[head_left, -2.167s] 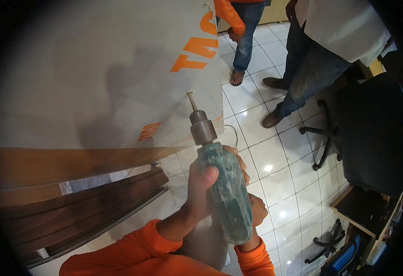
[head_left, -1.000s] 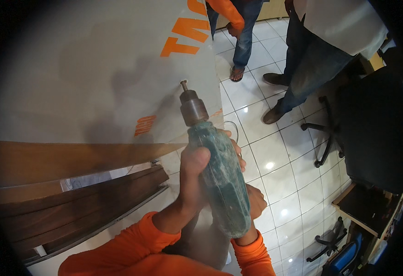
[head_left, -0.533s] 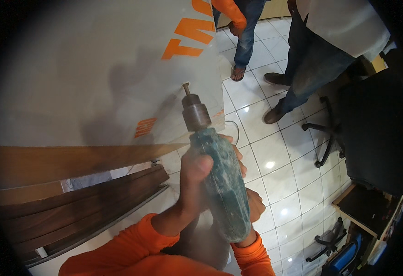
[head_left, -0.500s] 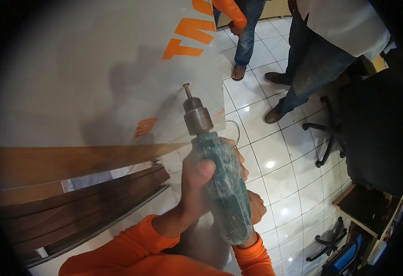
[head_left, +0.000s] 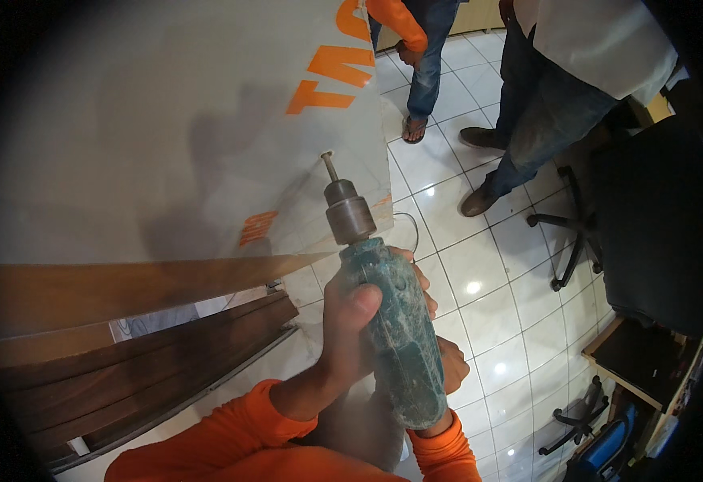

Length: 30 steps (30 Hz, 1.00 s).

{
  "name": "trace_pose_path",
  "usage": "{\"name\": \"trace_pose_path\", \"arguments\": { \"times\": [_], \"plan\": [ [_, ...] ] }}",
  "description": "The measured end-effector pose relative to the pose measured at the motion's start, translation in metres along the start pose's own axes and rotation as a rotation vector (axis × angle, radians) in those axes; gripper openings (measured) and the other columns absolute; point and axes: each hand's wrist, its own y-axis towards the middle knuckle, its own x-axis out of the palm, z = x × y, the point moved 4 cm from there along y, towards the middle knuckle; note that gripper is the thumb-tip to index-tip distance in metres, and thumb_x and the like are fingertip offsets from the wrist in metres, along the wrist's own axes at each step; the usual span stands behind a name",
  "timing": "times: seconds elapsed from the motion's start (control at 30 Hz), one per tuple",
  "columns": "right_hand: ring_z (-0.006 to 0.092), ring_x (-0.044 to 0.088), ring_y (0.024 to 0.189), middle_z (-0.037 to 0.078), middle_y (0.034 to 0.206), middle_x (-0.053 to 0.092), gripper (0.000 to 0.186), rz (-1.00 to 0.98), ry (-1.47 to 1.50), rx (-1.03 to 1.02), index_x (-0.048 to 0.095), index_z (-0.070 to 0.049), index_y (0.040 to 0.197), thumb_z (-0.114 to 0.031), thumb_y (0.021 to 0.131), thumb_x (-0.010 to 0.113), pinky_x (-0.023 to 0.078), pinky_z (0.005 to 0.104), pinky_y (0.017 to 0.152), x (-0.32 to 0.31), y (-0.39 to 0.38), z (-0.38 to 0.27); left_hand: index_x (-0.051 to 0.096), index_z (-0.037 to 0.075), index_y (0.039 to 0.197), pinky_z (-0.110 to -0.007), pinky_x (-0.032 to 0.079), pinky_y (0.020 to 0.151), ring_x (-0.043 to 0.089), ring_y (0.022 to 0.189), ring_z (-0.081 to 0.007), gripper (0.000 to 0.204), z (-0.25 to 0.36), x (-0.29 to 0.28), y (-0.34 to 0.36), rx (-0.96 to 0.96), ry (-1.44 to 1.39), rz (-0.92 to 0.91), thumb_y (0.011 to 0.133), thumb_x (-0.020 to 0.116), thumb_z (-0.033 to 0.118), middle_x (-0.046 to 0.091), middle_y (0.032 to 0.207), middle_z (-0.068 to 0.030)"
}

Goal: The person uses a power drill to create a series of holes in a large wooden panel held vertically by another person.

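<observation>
Left fingers [head_left: 362, 307] clamped on green drill [head_left: 406, 345], right fingers [head_left: 453, 366] seemingly too, chuck [head_left: 350, 215] holding bit [head_left: 331, 167] in panel hole [head_left: 330, 152]

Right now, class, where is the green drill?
In the head view, the green drill is just right of centre, in the left hand with the right hand by its rear end, its bit meeting the pale panel.

one drill [head_left: 403, 345] at 5 o'clock, one bit [head_left: 330, 167] at 11; two hands, the left hand [head_left: 351, 321] at 6, the right hand [head_left: 452, 366] at 5. one pale panel [head_left: 142, 120] at 10, two other people [head_left: 427, 68] [head_left: 564, 96] at 1 and 2, two brown shoes [head_left: 482, 138] [head_left: 477, 202] near 2, two wheeled chair bases [head_left: 582, 229] [head_left: 582, 419] at 3 and 4.
</observation>
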Motion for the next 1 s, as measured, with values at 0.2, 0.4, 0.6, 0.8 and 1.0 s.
{"name": "trace_pose_path", "arguments": {
  "times": [0.2, 0.4, 0.6, 0.8, 1.0],
  "plan": [
    [0.0239, 0.064, 0.057, 0.01, 0.071, 0.066, 0.032, -0.109, -0.123, 0.136, 0.066, -0.003, 0.084, -0.031, 0.072, 0.076, 0.048, 0.0311, 0.054, -0.006, 0.003, -0.012, 0.045, -0.004, 0.12, -0.035, 0.056, 0.064, 0.065, 0.079, -0.0256, 0.075, -0.002, -0.003, 0.002, 0.029, -0.23, -0.021, 0.08, 0.06, 0.057, 0.057, 0.091, -0.0164],
    [0.0155, 0.06, 0.05, 0.004, 0.065, 0.066, 0.025, -0.103, -0.073, 0.102, 0.07, -0.006, 0.083, -0.021, 0.067, 0.082, 0.043, 0.0267, 0.046, 0.005, 0.01, -0.011, 0.047, -0.003, 0.119, -0.035, 0.056, 0.063, 0.065, 0.076, -0.025, 0.076, -0.004, -0.008, 0.004, 0.056, -0.165, -0.035, 0.081, 0.054, 0.062, 0.058, 0.091, -0.016],
    [0.0232, 0.06, 0.053, 0.011, 0.069, 0.063, 0.037, -0.224, 0.099, 0.162, 0.066, -0.001, 0.089, -0.028, 0.067, 0.08, 0.043, 0.029, 0.047, -0.004, 0.022, -0.021, 0.048, 0.0, 0.12, -0.035, 0.057, 0.064, 0.065, 0.075, -0.0238, 0.076, 0.002, 0.001, -0.002, 0.038, -0.144, 0.084, 0.083, 0.048, 0.066, 0.058, 0.092, -0.0159],
    [0.0222, 0.059, 0.051, 0.01, 0.068, 0.062, 0.029, -0.046, 0.006, -0.046, 0.067, -0.001, 0.088, -0.021, 0.07, 0.077, 0.042, 0.029, 0.047, -0.01, 0.002, -0.025, 0.046, -0.005, 0.119, -0.033, 0.056, 0.066, 0.065, 0.077, -0.0224, 0.07, 0.003, 0.003, -0.007, 0.058, -0.12, 0.022, 0.084, 0.055, 0.055, 0.058, 0.093, -0.0153],
    [0.0208, 0.061, 0.055, 0.008, 0.07, 0.064, 0.03, -0.087, -0.005, 0.047, 0.067, -0.002, 0.091, -0.02, 0.07, 0.077, 0.043, 0.0298, 0.05, -0.005, 0.01, -0.024, 0.047, -0.001, 0.12, -0.035, 0.057, 0.06, 0.066, 0.071, -0.0239, 0.075, 0.003, -0.001, 0.007, 0.067, -0.061, 0.016, 0.081, 0.054, 0.063, 0.057, 0.09, -0.0143]
  ]
}}
